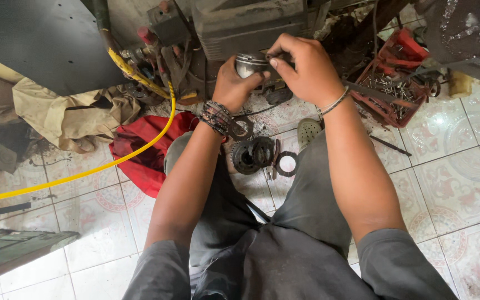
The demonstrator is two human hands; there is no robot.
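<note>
Both hands meet high in the view, close against the dark engine block (245,25); the left hand (231,83) wraps the underside of a round grey metal piston (249,64), fingers closed on its skirt, while the right hand (306,69) curls over the top from the other side, thumb and forefinger pinching at its crown; the piston is thus clamped between the two hands, held clear of the floor and just in front of the engine.

Room is tight there: the engine's edge lies directly behind the knuckles, a yellow hose (140,144) sweeps from the fittings at the left down across the tiled floor (456,183), and a red crate of bolts (393,83) crowds the right wrist's outer side. Below the forearms, between the knees, a black gear cluster (254,154) and a flat ring gasket (287,163) lie on the tiles, near each other; a red cloth (143,147) spreads just left of the left forearm, with a tan rag (68,114) beyond it.

The widest free floor is at lower right, patterned tiles running to the frame's edge; a smaller bare patch sits at lower left, bounded by a dark board (6,253).
</note>
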